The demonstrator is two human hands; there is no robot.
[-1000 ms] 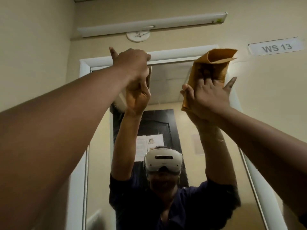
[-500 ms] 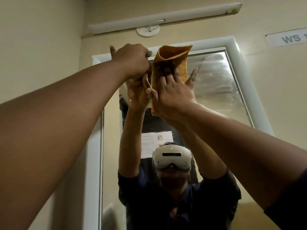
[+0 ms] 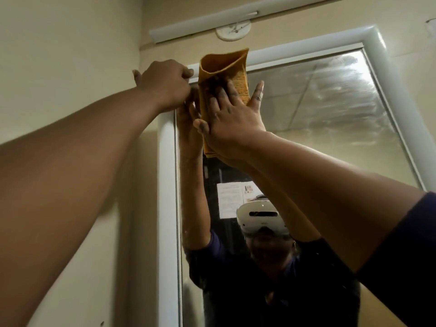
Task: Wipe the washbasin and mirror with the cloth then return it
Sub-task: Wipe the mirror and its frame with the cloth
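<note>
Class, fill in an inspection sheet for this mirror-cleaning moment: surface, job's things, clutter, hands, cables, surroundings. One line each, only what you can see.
Surface: mirror in a white frame; upper glass looks streaky.
Job's things: orange cloth, folded, flat against the mirror's top left corner, its top edge over the frame; washbasin not in view.
Clutter: nothing seen.
Hands: right hand presses the cloth with spread, straight fingers; left hand curls over the frame's top left corner.
Cables: nothing seen.
Surroundings: cream wall, a long white tube light fitting, a round white fitting below it; the mirror reflects the person, a dark door and a paper notice.
</note>
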